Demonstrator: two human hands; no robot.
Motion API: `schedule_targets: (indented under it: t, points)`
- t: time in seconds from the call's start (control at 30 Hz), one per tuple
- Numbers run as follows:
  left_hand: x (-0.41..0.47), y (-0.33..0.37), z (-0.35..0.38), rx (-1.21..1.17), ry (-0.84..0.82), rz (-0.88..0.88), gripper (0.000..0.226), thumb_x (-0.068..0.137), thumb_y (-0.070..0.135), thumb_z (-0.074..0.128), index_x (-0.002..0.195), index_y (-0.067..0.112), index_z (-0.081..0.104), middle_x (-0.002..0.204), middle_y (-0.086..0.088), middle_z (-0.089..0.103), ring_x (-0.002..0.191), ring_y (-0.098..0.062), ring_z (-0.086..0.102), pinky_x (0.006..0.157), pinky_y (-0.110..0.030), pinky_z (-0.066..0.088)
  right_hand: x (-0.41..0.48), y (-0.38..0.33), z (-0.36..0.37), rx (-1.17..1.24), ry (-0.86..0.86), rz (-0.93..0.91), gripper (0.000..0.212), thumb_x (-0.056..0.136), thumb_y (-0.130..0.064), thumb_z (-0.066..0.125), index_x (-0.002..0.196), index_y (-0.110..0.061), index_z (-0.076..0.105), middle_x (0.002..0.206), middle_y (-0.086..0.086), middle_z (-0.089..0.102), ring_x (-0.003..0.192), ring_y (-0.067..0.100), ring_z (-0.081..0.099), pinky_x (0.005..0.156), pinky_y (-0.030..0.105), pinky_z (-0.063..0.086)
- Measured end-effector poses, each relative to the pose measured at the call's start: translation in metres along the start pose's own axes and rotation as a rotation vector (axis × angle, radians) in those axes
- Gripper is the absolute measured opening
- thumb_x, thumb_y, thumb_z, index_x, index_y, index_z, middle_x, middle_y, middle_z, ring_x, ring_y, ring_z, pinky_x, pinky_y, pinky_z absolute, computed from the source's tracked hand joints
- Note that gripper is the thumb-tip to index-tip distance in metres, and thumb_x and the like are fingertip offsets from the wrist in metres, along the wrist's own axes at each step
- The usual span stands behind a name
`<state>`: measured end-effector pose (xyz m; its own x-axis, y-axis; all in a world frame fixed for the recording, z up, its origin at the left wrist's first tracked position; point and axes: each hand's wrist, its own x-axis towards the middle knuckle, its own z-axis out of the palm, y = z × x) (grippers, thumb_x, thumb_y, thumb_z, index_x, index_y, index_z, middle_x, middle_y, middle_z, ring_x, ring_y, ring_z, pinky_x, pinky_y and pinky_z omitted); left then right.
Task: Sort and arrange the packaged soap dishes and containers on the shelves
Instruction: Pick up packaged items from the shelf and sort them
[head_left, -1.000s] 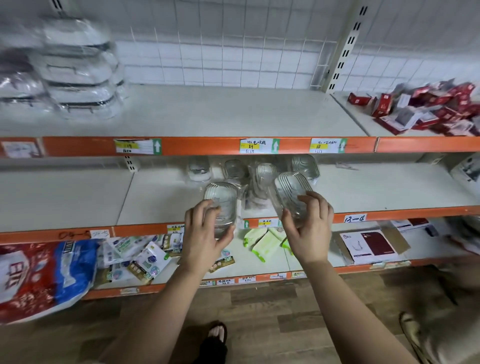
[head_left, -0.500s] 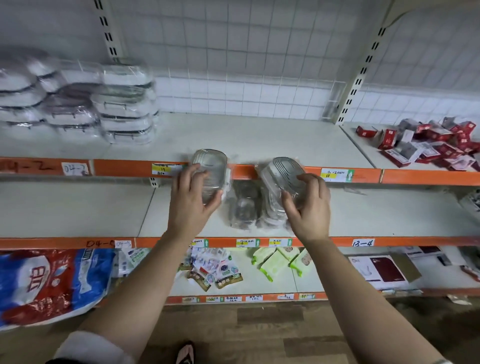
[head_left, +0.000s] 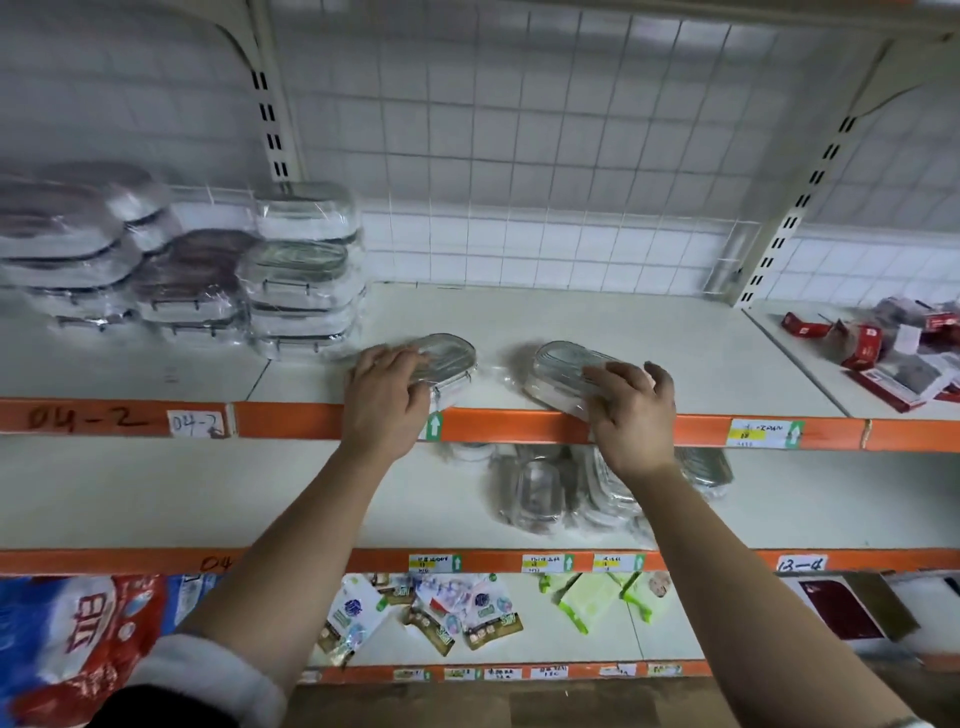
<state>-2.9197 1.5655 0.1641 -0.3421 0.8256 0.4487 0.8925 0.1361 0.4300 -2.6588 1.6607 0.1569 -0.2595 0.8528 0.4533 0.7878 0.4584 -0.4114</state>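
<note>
Two clear wrapped soap dishes lie flat near the front edge of the upper shelf (head_left: 571, 322). My left hand (head_left: 387, 392) grips the left soap dish (head_left: 447, 358), fingers curled over its near end. My right hand (head_left: 631, 410) holds the right soap dish (head_left: 558, 369), which slightly overhangs the orange shelf edge. More wrapped soap dishes (head_left: 545, 493) lie in a loose pile on the middle shelf below my right hand. Stacks of larger wrapped containers (head_left: 301, 270) stand at the left of the upper shelf.
Red boxed goods (head_left: 893, 353) lie scattered on the upper shelf at right. The bottom shelf holds a red and blue bag (head_left: 72, 634), small packets (head_left: 447, 613) and green packs (head_left: 597, 597). A slotted upright (head_left: 795, 218) divides the shelf bays.
Both hands lifted the two soap dishes from the middle shelf up to the upper shelf and laid them down flat near its front edge. The view tilted upward.
</note>
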Motion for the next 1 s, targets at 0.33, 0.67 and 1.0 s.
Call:
schedule_targets:
  t: [0.33,0.67,1.0]
  points:
    - [0.036,-0.020,0.018,0.080,-0.066,0.015,0.062,0.076,0.064,0.066,0.112,0.014,0.056,0.109,-0.002,0.063,0.108,-0.029,0.052,0.098,-0.038,0.035,0.033,-0.017,0.027,0.132,-0.082,0.044,0.024,0.083,-0.003,0.059,0.107,-0.005,0.063,0.117,0.011,0.064,0.117,0.038,0.051,0.101,0.041,0.040]
    - [0.044,-0.032,-0.030,-0.072,0.176,0.296,0.063,0.084,0.058,0.056,0.114,0.003,0.060,0.124,-0.014,0.058,0.117,-0.031,0.050,0.104,-0.039,0.036,0.052,-0.030,0.040,0.205,-0.055,0.101,0.020,0.086,-0.023,0.068,0.101,-0.010,0.066,0.111,0.007,0.065,0.109,0.034,0.057,0.085,0.038,0.048]
    - [0.104,-0.074,-0.119,-0.021,0.170,0.268,0.066,0.085,0.061,0.058,0.125,0.009,0.055,0.135,-0.009,0.052,0.128,-0.024,0.038,0.103,-0.027,0.024,0.059,-0.042,0.056,0.190,-0.044,0.141,0.024,0.083,-0.034,0.070,0.097,-0.017,0.063,0.106,0.003,0.063,0.106,0.030,0.056,0.082,0.039,0.050]
